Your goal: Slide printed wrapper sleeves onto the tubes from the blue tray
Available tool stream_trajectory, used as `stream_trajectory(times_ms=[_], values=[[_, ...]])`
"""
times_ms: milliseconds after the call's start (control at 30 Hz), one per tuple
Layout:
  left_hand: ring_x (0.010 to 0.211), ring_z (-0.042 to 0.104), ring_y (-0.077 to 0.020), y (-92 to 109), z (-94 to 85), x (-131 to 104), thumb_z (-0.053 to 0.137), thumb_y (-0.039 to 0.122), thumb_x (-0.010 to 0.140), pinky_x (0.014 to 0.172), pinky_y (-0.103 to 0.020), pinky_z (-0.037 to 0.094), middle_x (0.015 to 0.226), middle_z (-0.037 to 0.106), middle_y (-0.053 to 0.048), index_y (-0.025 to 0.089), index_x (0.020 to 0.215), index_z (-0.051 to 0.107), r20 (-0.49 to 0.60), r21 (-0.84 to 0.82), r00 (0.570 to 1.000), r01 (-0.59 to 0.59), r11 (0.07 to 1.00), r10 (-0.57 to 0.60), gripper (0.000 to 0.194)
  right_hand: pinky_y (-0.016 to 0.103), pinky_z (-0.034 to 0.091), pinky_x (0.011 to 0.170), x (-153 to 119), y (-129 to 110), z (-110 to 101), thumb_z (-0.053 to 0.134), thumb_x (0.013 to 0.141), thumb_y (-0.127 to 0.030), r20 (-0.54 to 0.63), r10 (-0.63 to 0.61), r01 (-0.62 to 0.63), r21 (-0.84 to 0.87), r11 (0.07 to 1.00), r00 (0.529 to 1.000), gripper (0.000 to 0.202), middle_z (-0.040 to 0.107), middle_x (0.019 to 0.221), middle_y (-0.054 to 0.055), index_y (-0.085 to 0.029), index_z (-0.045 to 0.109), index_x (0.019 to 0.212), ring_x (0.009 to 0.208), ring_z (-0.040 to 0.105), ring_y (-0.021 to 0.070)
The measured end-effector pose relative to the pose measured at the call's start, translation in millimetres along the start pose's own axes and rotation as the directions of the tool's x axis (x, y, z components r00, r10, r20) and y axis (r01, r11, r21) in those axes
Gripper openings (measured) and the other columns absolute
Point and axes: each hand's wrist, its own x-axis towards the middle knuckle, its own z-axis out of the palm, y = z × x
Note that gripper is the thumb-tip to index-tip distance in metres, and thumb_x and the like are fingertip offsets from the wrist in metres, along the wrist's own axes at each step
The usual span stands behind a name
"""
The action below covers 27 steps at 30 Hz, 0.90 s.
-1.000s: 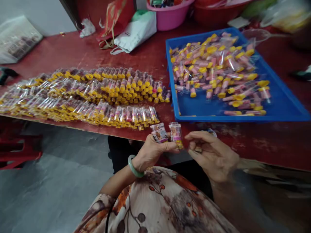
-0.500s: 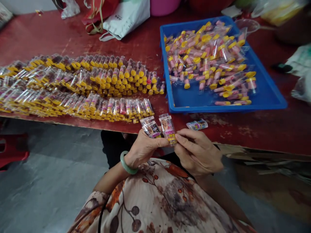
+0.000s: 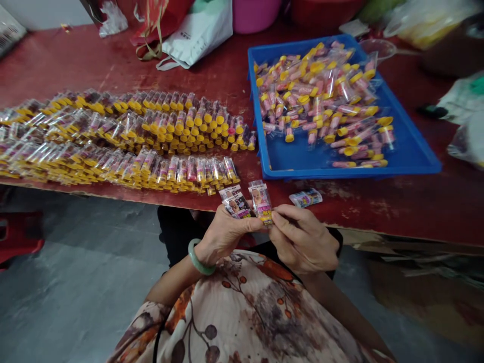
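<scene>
My left hand (image 3: 229, 229), with a green bangle at the wrist, is closed around a small stack of printed labels (image 3: 237, 204). Its thumb reaches across to the base of a clear tube (image 3: 260, 202) with a pink-and-yellow printed label. The fingertips of my right hand (image 3: 302, 237) pinch the lower right end of this tube. Both hands are held just over the table's front edge. Behind the right hand, a few loose printed labels (image 3: 305, 197) lie on the red table.
Rows of labelled tubes with yellow caps (image 3: 170, 126) are piled on the left of the red table (image 3: 359, 206). A blue tray (image 3: 408, 156) holds many bagged pink tubes with yellow caps. Bags (image 3: 196, 35) and a pink tub (image 3: 255, 15) stand at the back.
The view has tilted up a little, so the table things sit slightly lower. Both hands keep nearly the same hold; the right hand has shifted slightly left.
</scene>
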Motion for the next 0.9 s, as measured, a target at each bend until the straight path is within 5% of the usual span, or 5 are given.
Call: stream_trajectory(times_ms=[267,467,600,733,900], values=[[0.068,0.064,-0.0135,8.6,0.9,1.3,0.089,0.021,0.054,0.071,-0.027,0.051,0.077,0.071,-0.002,0.014,0.085,0.073,-0.064,-0.021,0.998,0.002,1.0,-0.003,0.035,0.03,0.058,0.064,-1.0,10.0,2.1,0.066,0.075,-0.003,0.075,-0.022,0.016,0.079,0.997,0.997,0.041,0.069,0.098,0.006,-0.024,0.067,0.111,0.081,0.068,0.0195],[0.075,0.066,-0.0171,13.4,-11.9,-2.7,0.089,0.024,0.054,0.08,-0.032,0.052,0.084,0.073,-0.004,0.015,0.09,0.074,-0.035,0.109,0.996,-0.073,0.991,0.077,0.04,0.027,0.055,0.057,24.6,17.1,3.6,0.07,0.078,-0.021,0.375,0.295,-0.418,0.307,0.855,0.879,0.04,0.068,0.096,0.006,-0.022,0.062,0.118,0.062,0.06,0.012],[0.082,0.068,-0.0216,20.0,-18.3,-6.7,0.089,0.029,0.053,0.086,-0.036,0.052,0.087,0.074,-0.005,0.016,0.089,0.075,0.023,0.181,0.995,-0.099,0.978,0.097,0.04,0.023,0.057,0.057,46.7,12.8,24.8,0.077,0.07,-0.025,0.465,0.417,-0.601,0.379,0.703,0.781,0.034,0.072,0.082,0.002,-0.02,0.069,0.102,0.063,0.067,0.0138],[0.071,0.068,-0.0199,32.4,-31.5,-8.2,0.087,0.038,0.057,0.072,-0.034,0.056,0.079,0.073,-0.007,0.011,0.087,0.074,-0.038,0.148,0.993,-0.109,0.983,0.115,0.042,0.022,0.055,0.053,73.4,7.8,50.4,0.079,0.064,-0.022,0.584,0.452,-0.734,0.465,0.494,0.674,0.027,0.072,0.073,0.002,-0.018,0.071,0.09,0.06,0.067,0.0145],[0.049,0.061,-0.012,41.5,-60.3,-14.2,0.07,0.054,0.076,0.046,-0.021,0.046,0.064,0.065,-0.004,0.01,0.081,0.069,-0.17,0.08,0.967,-0.178,0.981,0.19,0.044,0.019,0.039,0.038,138.2,17.6,112.0,0.077,0.059,-0.021,0.578,0.514,-0.772,0.507,0.382,0.634,0.022,0.064,0.061,-0.002,-0.016,0.07,0.079,0.045,0.054,0.0086]])
